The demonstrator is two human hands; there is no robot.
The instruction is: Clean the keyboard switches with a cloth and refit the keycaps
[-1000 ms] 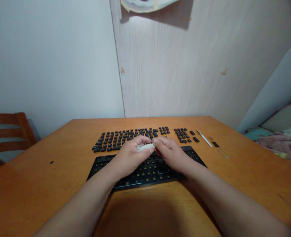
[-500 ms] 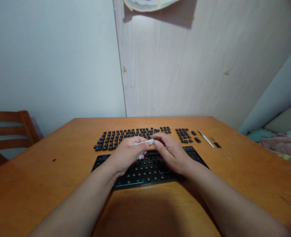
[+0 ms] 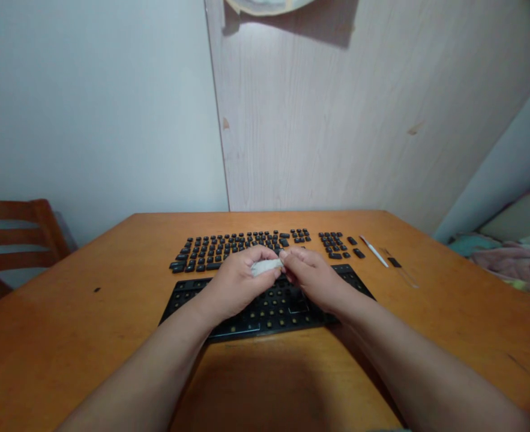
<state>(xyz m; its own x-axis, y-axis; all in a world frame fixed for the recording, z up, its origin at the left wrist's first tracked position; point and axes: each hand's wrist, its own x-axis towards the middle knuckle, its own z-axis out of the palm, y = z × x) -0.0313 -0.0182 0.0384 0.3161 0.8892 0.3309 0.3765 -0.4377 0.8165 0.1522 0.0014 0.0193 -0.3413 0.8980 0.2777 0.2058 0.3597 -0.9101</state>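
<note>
My left hand [image 3: 237, 279] is closed around a crumpled white tissue [image 3: 265, 266], part of which shows between thumb and fingers. At the tissue's right end, the thumb and fingers of my right hand [image 3: 310, 276] pinch its tip. Both hands are held above a black keyboard [image 3: 269, 312] stripped of its keycaps, hiding its middle part. Behind it, the removed black keycaps [image 3: 210, 251] lie in rows on the table, some of them covered by my fingers.
The number-pad keycaps [image 3: 332, 242] lie farther right on the wooden table [image 3: 265, 384]. Beyond them are a slim white tool [image 3: 374, 251] and a wire keycap puller [image 3: 395, 262] with a dark handle. A small dark piece [image 3: 96, 290] lies at left. A wooden chair [image 3: 17, 237] stands left of the table.
My right fingers have closed onto the end of the tissue, and my hands are closer together. More of the tissue shows above my left hand's grip.
</note>
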